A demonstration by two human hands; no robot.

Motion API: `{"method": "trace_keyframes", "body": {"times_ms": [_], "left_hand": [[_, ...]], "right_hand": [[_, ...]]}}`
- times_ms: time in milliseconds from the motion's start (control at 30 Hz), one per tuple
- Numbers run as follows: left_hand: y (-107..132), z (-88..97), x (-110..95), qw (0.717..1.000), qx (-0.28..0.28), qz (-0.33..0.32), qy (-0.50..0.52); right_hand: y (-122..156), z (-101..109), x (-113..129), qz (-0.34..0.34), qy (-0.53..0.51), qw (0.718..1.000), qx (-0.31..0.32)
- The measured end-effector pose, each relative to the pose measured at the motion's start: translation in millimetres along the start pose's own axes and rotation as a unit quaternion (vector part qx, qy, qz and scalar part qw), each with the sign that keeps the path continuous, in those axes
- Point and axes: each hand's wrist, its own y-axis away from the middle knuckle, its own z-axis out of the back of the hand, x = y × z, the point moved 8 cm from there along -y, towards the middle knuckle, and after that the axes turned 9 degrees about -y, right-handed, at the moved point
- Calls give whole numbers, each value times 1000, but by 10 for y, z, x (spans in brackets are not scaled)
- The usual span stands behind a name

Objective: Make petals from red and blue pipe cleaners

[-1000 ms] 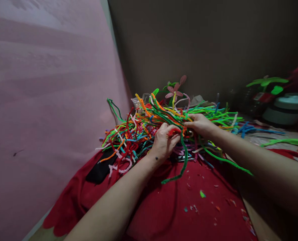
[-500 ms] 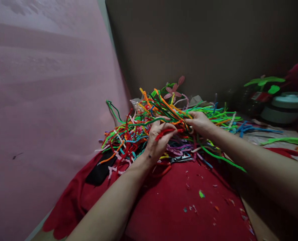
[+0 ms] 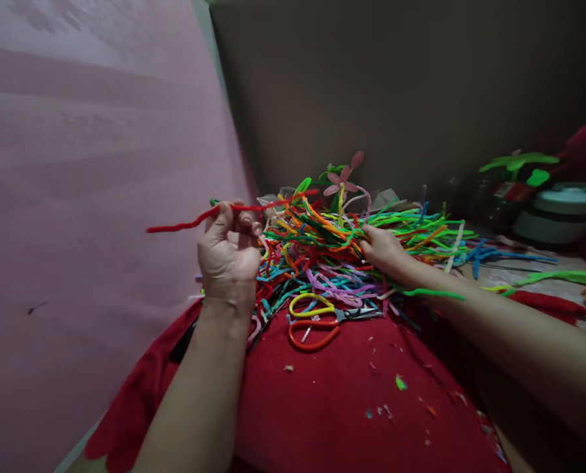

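A tangled heap of pipe cleaners [image 3: 332, 253] in many colours lies on a red cloth [image 3: 342, 414]. My left hand [image 3: 228, 253] is raised at the heap's left edge, its fingers closed on a red pipe cleaner [image 3: 184, 223] that stretches out to the left and back toward the heap. My right hand [image 3: 382, 248] presses into the heap on the right, fingers curled among orange and green strands; what they grip is hidden. Scissors with a yellow and an orange handle [image 3: 317, 322] lie at the heap's near edge, between my two arms.
A pink wall [image 3: 86, 197] runs along the left, a dark wall [image 3: 396, 85] behind. A pink pipe-cleaner flower [image 3: 345, 177] stands behind the heap. Green shapes and a round white container [image 3: 559, 210] sit at the far right. Small cut scraps [image 3: 396, 381] dot the cloth.
My left hand has pulled a red pipe cleaner out of the heap, up and to the left. The scissors, hidden before, now show. My right hand stays in the heap.
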Motion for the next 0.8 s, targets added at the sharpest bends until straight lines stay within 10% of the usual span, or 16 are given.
{"method": "trace_keyframes", "body": {"times_ms": [133,367,467,567,800], "left_hand": [[-16,-20,84,994,25,74,79],[650,-709,457,958,254,129,22],[967,-869,687,933,314,175,2],[1214,-941,882,910,347,226,-6],[1473,-974,1051,886,377,259,-73]], "right_hand": [[10,-13,111,20,34,998,44],[339,522,394,19,-107,994,25],[715,565,421,-50,-466,881,68],[1061,636,168,-154,-627,763,-34],[1443,571,-472,-288,-681,668,-88]]}}
